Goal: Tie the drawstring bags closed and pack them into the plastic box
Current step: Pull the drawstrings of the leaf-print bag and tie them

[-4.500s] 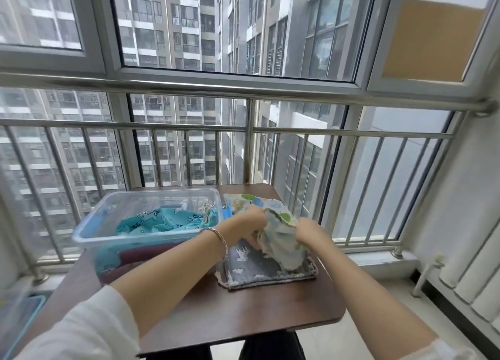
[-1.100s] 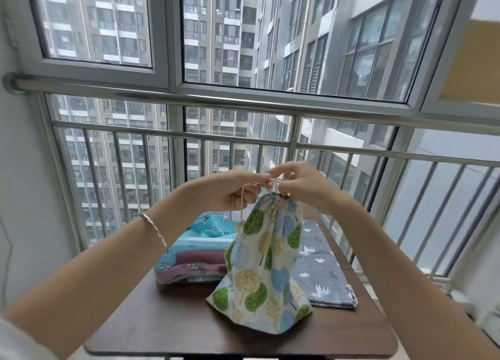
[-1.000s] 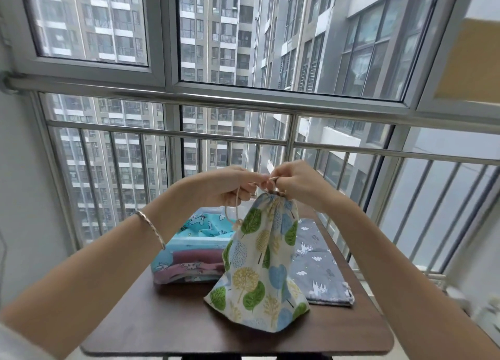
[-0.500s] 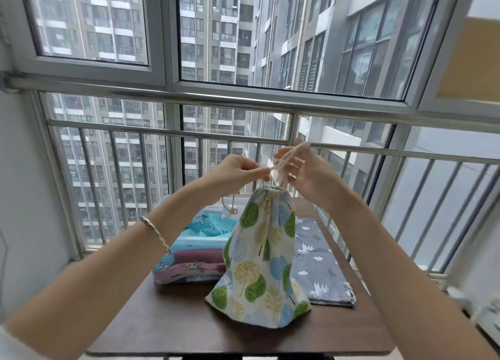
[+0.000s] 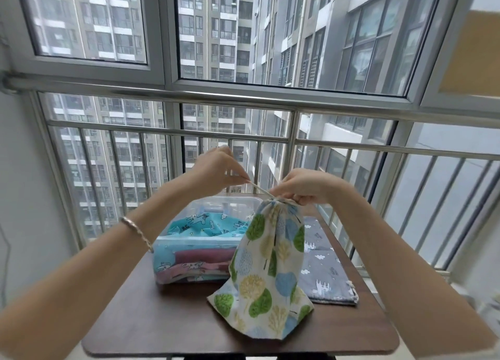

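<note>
At six o'clock on the table point(image 5: 162, 330) stands the tree-print bag point(image 5: 266, 273), neck cinched; the left hand point(image 5: 216, 171) pinches its cord point(image 5: 258, 187) taut, the right hand point(image 5: 304, 187) grips the gathered neck. At three o'clock lies a grey bag point(image 5: 324, 273), seemingly untied. Beyond, at eleven, the plastic box point(image 5: 200, 240) already holds folded bags.

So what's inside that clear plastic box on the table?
Folded fabric bags fill the plastic box: a turquoise cartoon-print bag on top, a maroon layer and a pink printed one beneath. The tree-print bag in front covers the box's right corner.
</note>
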{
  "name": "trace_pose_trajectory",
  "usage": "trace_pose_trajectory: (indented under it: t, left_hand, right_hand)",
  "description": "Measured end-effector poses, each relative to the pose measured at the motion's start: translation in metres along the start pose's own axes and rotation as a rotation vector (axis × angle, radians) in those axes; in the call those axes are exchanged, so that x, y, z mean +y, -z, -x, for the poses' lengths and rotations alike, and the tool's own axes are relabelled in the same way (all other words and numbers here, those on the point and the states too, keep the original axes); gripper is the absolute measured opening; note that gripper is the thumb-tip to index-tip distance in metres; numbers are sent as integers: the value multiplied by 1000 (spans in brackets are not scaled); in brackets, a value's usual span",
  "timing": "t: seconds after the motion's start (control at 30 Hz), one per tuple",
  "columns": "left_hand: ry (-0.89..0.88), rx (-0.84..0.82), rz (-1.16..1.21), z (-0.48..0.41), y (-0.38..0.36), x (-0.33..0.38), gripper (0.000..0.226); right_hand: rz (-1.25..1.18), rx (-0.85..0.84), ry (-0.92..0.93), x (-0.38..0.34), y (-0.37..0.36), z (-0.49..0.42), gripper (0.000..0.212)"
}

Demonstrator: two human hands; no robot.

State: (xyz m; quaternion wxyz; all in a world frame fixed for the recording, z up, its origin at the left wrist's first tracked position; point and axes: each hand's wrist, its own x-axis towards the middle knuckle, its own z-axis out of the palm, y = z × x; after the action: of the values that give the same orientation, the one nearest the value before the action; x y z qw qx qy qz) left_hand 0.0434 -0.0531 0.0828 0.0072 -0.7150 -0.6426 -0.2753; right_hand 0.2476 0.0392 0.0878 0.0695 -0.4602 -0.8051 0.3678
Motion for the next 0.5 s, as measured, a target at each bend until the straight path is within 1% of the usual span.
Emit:
trace_pose_trajectory:
  t: [0.03,0.07,0.1,0.17,0.23,0.27,0.3,0.33,0.37,0.43,0.47,0.5]
  left_hand:
    - [-4,25,-21,-4,1,6,17]
    - [-3,39,-48,-8,2,11,16]
    - [3,54,-76,-13,2,17,16]
    - [4,97,-94,-22,0,25,16]
    - [18,131,-33,-30,-3,32,13]
    - [27,142,23,-34,-5,35,12]
    - [42,146,91,-38,-8,38,11]
    - [66,128,175,-42,-12,41,12]
    - [103,76,271,-46,-17,42,17]
    - [166,-104,504,-47,-27,43,33]
    - [158,-174,604,-44,-32,43,43]
    - [120,-203,660,-41,-36,43,51]
  right_hand:
    - [130,-6,-19,-8,-1,0,26]
    - [202,-13,-30,-13,-2,0,23]
    - [218,-29,-35,-17,-3,1,23]
    - [117,-93,-35,-22,-6,2,30]
    - [35,-117,5,-22,-7,2,46]
    - [22,-104,48,-21,-7,2,48]
    - [11,-84,102,-21,-9,1,43]
    - [-22,-64,157,-20,-10,1,36]
    - [-86,-44,202,-18,-12,0,32]
    - [-254,-7,260,-12,-13,-2,30]
    - [-340,5,277,-8,-14,-2,28]
    - [-429,10,288,-4,-15,-3,25]
